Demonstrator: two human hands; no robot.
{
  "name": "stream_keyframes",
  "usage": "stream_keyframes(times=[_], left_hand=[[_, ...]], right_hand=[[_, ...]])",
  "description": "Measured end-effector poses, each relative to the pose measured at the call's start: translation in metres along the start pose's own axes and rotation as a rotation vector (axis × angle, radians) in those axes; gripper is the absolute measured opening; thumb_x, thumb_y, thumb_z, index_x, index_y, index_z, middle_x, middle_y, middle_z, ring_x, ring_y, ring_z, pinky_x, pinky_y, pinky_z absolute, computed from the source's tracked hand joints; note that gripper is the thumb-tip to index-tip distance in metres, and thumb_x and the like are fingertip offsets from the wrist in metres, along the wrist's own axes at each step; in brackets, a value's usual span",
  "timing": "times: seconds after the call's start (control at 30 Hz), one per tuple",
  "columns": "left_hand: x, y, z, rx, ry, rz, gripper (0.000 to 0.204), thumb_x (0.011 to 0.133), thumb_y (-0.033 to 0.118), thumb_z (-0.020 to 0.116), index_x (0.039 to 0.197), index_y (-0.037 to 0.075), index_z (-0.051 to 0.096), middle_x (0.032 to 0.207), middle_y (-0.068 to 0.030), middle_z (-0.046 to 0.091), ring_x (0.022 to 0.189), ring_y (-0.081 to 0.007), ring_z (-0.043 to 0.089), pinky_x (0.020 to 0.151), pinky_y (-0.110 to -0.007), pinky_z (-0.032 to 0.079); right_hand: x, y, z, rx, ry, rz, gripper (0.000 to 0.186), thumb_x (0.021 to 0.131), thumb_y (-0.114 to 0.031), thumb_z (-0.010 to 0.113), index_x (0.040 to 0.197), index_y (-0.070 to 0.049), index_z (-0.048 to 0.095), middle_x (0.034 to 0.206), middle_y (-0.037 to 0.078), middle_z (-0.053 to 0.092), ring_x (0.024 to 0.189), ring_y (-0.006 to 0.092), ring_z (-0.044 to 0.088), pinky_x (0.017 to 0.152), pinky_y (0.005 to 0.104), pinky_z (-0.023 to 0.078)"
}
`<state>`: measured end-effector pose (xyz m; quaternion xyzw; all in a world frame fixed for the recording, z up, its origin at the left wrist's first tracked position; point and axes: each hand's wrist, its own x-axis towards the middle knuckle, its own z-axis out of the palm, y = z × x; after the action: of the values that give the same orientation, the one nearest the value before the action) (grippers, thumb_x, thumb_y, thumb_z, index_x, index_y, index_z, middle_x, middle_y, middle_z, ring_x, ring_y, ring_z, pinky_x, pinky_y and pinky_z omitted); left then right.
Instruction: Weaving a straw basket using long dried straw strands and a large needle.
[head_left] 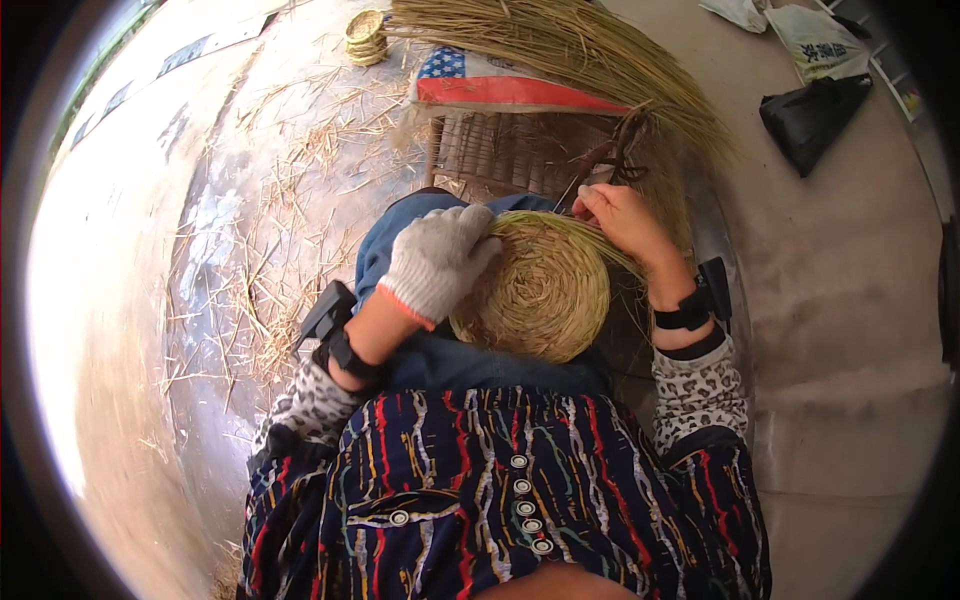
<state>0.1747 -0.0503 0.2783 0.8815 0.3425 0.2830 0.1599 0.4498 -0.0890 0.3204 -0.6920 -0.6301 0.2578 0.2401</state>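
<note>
A round coiled straw piece (530,290) rests on my lap over blue trousers, with greener strands along its upper rim. My left hand (440,260), in a grey-white knit glove, has its fingers closed over the upper left of that rim. My bare right hand (610,215) is at the upper right of the rim beside loose green strands, its fingertips pinched on something thin; I cannot make out exactly what. A curved dark brown object (625,150) lies just beyond that hand. Black straps with devices are on both wrists.
A wooden slatted frame (480,150) stands ahead, topped by a red, white and blue sack (510,92) and a long straw bundle (540,40). Stacked small straw pieces (365,38) are at upper left. Straw bits litter the floor. Black (810,125) and white bags lie at upper right.
</note>
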Motion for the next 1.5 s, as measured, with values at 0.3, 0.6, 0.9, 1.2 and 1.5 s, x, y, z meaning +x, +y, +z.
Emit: stream_keyframes(times=[0.3,0.6,0.9,1.2,1.5], left_hand=[[-0.019,0.039,-0.024,0.124,0.135,0.225,0.03,0.08,0.018,0.07,0.106,0.008,0.058,0.076,-0.0078,0.057,0.071,-0.0292,0.057,0.064,-0.042,0.046],[-0.025,0.045,-0.03,0.124,0.182,0.271,0.036,0.078,0.015,0.071,0.111,0.005,0.059,0.083,-0.0089,0.06,0.074,-0.0296,0.058,0.065,-0.042,0.046],[-0.023,0.043,-0.033,0.054,0.115,0.224,0.036,0.08,0.016,0.07,0.112,0.005,0.058,0.084,-0.0093,0.061,0.076,-0.0307,0.058,0.066,-0.043,0.047],[-0.02,0.036,-0.026,0.035,0.156,0.236,0.037,0.078,0.014,0.072,0.112,0.005,0.059,0.086,-0.01,0.062,0.075,-0.0313,0.058,0.067,-0.042,0.047],[-0.025,0.028,-0.016,-0.013,0.184,0.242,0.038,0.079,0.012,0.071,0.114,0.004,0.059,0.089,-0.0122,0.063,0.079,-0.0332,0.06,0.071,-0.043,0.048]], right_hand=[[-0.036,0.002,-0.029,0.094,-0.221,0.174,0.057,0.101,-0.048,0.046,0.094,0.004,0.069,0.084,0.011,0.069,0.079,0.0173,0.064,0.073,0.0298,0.05],[-0.036,-0.02,-0.015,0.569,-0.43,0.14,0.052,0.099,-0.046,0.053,0.11,0.003,0.067,0.097,0.009,0.07,0.089,0.0129,0.064,0.081,0.0261,0.051],[-0.03,-0.034,-0.007,0.815,-0.337,0.137,0.019,0.096,-0.017,0.062,0.099,0.002,0.065,0.095,0.01,0.07,0.085,0.0136,0.067,0.076,0.0252,0.056],[-0.034,-0.013,-0.021,0.704,-0.172,0.107,0.033,0.1,-0.031,0.055,0.103,0.0,0.065,0.093,0.01,0.07,0.086,0.0154,0.067,0.078,0.0293,0.055],[-0.053,0.012,-0.03,0.344,-0.444,0.064,0.045,0.099,-0.043,0.055,0.102,0.0,0.069,0.088,0.003,0.068,0.082,0.0088,0.06,0.077,0.0264,0.049]])
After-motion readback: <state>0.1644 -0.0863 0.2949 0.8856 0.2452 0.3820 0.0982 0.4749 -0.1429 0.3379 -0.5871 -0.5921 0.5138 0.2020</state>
